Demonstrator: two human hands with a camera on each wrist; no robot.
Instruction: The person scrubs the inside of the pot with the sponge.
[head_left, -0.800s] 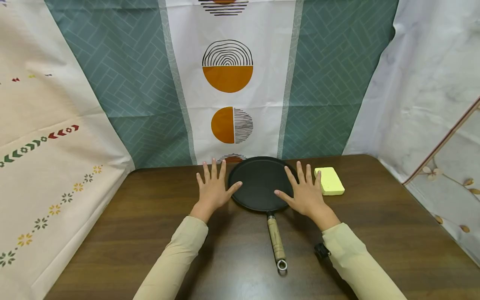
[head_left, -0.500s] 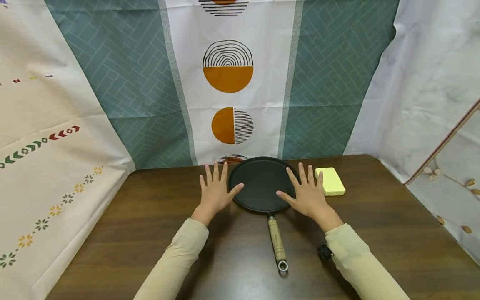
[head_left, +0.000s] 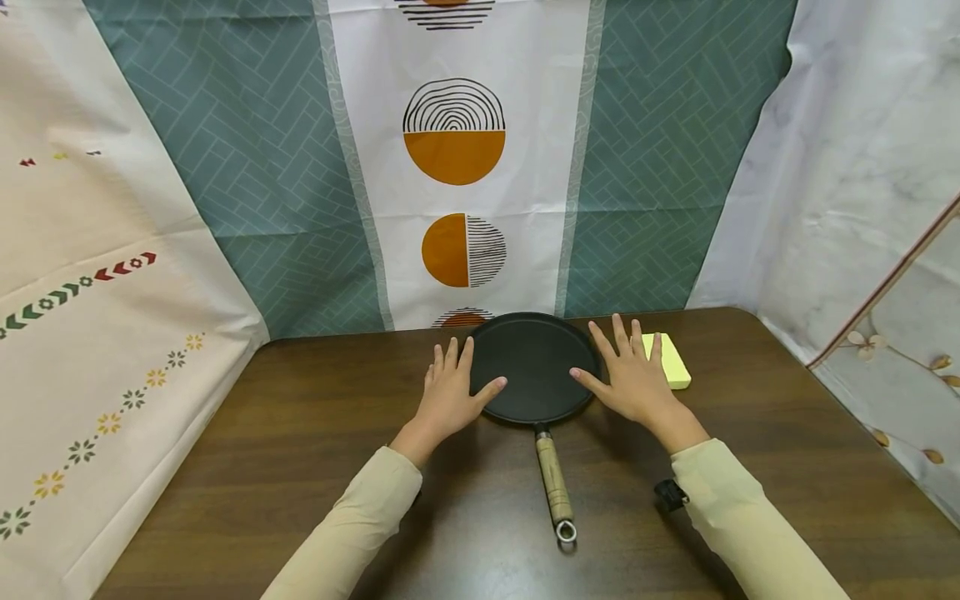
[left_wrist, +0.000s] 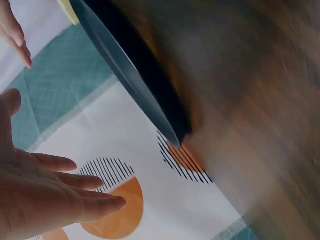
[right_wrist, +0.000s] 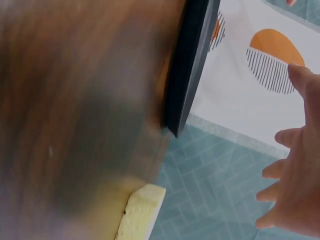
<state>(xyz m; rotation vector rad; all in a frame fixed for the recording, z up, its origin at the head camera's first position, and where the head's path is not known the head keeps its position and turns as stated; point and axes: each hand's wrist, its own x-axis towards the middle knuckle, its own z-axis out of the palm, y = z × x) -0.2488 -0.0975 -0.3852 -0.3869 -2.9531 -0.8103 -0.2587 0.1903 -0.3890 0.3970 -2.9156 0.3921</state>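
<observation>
A flat black pan [head_left: 534, 367] with a wooden handle [head_left: 553, 479] lies on the table, its handle and end ring toward me. Over the pan's left edge hovers my left hand [head_left: 452, 396], fingers spread and holding nothing. My right hand [head_left: 633, 383] is spread above the pan's right side, also holding nothing. Its fingers partly cover a pale yellow sponge [head_left: 675, 367] lying right of the pan. Both wrist views show a gap between the hand and the pan: the left hand [left_wrist: 45, 190] and the right hand [right_wrist: 300, 170] are raised above the table.
The brown wooden table [head_left: 315, 467] ends at a patterned curtain [head_left: 480, 167] hanging behind the pan. Cream cloth [head_left: 135, 350] hangs along the left side and marbled white cloth [head_left: 847, 208] along the right. A dark wrist camera [head_left: 670, 495] sits under the right sleeve.
My left hand has moved right, nearer the pan, and turned a little. My right hand has shifted slightly right, over more of the sponge. The pan and sponge have stayed in place.
</observation>
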